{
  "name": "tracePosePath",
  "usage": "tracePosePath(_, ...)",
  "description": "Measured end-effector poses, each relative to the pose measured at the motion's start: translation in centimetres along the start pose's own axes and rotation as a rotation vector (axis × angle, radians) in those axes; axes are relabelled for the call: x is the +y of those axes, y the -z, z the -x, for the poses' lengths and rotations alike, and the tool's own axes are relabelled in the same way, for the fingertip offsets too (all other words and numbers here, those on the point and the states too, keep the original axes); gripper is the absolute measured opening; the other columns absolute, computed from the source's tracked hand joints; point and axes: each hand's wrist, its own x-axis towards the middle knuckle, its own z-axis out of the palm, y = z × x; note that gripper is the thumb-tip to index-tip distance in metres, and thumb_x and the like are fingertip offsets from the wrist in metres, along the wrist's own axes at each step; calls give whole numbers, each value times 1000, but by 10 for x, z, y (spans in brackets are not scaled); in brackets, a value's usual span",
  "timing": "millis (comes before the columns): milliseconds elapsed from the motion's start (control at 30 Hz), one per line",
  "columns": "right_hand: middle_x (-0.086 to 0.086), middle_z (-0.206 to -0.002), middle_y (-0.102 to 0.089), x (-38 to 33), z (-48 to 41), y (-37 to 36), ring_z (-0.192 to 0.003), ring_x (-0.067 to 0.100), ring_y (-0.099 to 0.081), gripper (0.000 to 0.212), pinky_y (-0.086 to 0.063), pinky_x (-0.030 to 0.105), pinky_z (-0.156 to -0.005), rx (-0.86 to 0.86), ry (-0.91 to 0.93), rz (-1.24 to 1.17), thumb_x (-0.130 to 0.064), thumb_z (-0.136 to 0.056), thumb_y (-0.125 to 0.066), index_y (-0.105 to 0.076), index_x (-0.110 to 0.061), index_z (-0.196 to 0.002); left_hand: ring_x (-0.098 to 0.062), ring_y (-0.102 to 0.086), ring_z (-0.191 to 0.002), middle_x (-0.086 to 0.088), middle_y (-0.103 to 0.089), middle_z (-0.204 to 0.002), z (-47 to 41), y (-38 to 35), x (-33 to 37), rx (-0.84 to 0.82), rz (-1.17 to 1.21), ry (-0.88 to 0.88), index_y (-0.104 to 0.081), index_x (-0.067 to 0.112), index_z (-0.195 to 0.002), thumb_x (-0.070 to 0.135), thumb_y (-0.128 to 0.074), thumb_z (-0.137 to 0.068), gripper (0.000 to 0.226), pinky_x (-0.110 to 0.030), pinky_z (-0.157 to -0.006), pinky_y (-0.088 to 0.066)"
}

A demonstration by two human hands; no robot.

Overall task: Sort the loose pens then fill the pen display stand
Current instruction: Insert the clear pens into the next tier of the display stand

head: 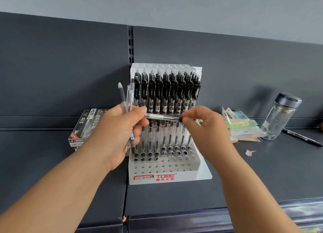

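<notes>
The left hand (118,133) has its fingers curled round a bundle of pens (128,96), which stands upright out of the fist. The right hand (208,127) pinches the dark end of a single pen (162,117) between thumb and fingertips. This pen lies level between the hands, its other end touching the left fingers. Just behind both hands, the pen display stand (166,171) sits mid-shelf against the back panel. Its upper tier is packed with black-clipped pens (166,89), its lower tier partly filled with clear pens (167,134). Pen boxes (87,126) are stacked beside its left edge. Toward the right end of the shelf (174,197) lie coloured packets (243,126), a glass bottle (279,117) and a black pen (302,137).
</notes>
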Motion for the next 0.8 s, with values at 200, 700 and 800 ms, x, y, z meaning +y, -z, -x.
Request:
tracePosePath(200, -20, -89, -67, -15, 7, -14, -83, -4, -60, 18, -46, 14, -69, -205, 302, 98, -21, -94, -58, -67, -28, -107, -9, -40, -43, 2, -59, -56, 2, -15, -5, -25, -95, -91, -59, 13, -80, 18, -61, -90, 12, -19, -44, -35)
tracePosePath(700, -13, -68, -65, 2, -7, -28, -71, 4, -60, 18, -48, 15, -70, -32, -8, -555, -6, -85, -67, -68, -24, -84, -11, -28, -41, 1, -40, -54, 0, 2, -9, -67, -28, 66, -54, 11, -80, 38, -53, -92, 29, -22, -38, -26)
tracePosePath(800, -12, -68, -65, 6, -6, -35, -70, 4, -59, 20, -50, 17, -71, 0, 11, -441, -7, -85, -68, -67, -26, -80, -12, -26, -39, 1, -39, -53, -3, 6, -9, -70, 9, 121, -52, 12, -81, 43, -48, -94, 34, -22, -43, -21)
